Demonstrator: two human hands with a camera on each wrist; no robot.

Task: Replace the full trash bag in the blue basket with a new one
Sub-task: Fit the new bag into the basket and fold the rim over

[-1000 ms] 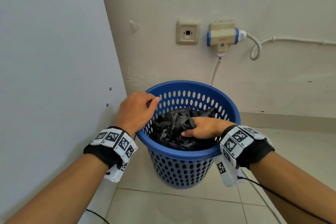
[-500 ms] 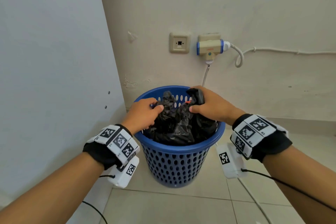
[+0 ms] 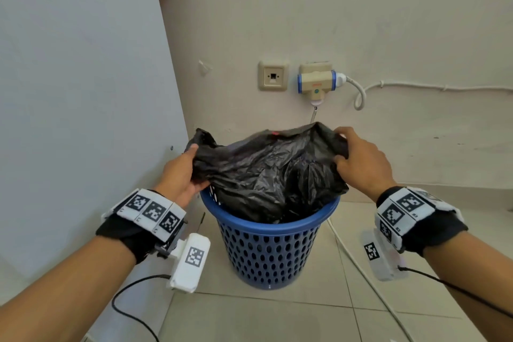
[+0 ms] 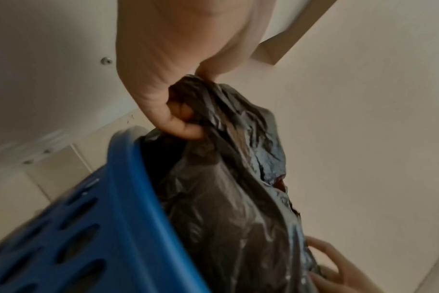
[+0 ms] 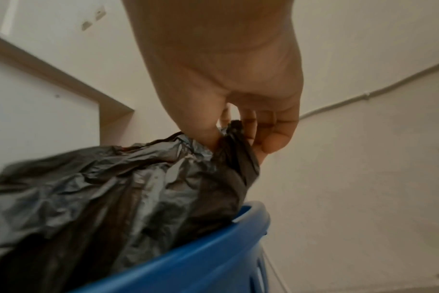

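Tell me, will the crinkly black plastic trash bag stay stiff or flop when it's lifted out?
The crinkly black plastic trash bag will probably flop: it sags between the left hand and right hand. Its wrinkled film looks thin, perhaps tearable.

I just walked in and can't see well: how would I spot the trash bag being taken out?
Find the blue basket with round holes, standing on the tiled floor below the wall sockets. The trash bag bulges out of its top, gripped by the left hand and the right hand. It is the only black, crinkled plastic thing there.
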